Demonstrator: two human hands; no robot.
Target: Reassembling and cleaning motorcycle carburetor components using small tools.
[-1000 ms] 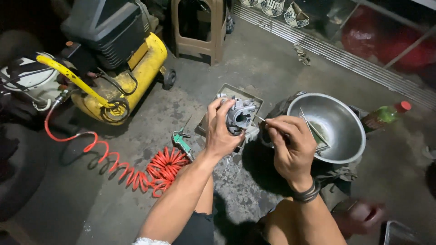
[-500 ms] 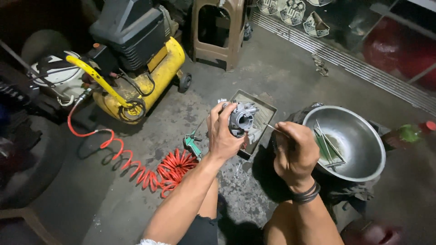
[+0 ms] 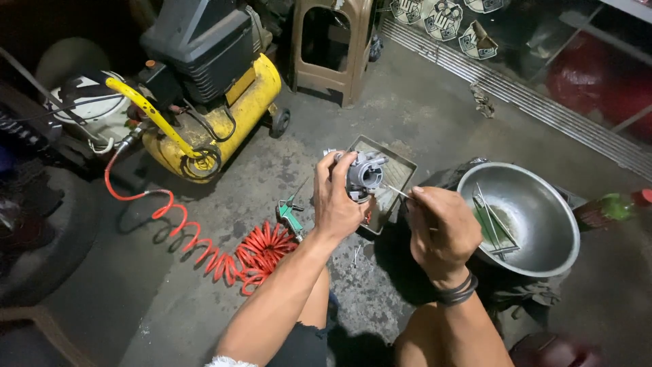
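Note:
My left hand (image 3: 337, 202) grips a small grey metal carburetor (image 3: 363, 174) and holds it up above a flat metal tray (image 3: 399, 175) on the concrete floor. My right hand (image 3: 443, 226) pinches a thin metal tool (image 3: 394, 191), its tip pointing into the carburetor's side. A dark band sits on my right wrist. Both forearms reach in from the bottom of the view.
A yellow air compressor (image 3: 224, 102) stands at the upper left, with a red coiled hose (image 3: 224, 251) running to a green blow gun (image 3: 291, 216). A steel bowl (image 3: 543, 204) holding thin tools sits at the right. A brown plastic stool (image 3: 333, 47) stands behind. A bottle (image 3: 608, 207) lies far right.
The view has shifted slightly, so everything sits lower and further right. Both hands keep the same grip on the carburetor and the thin tool.

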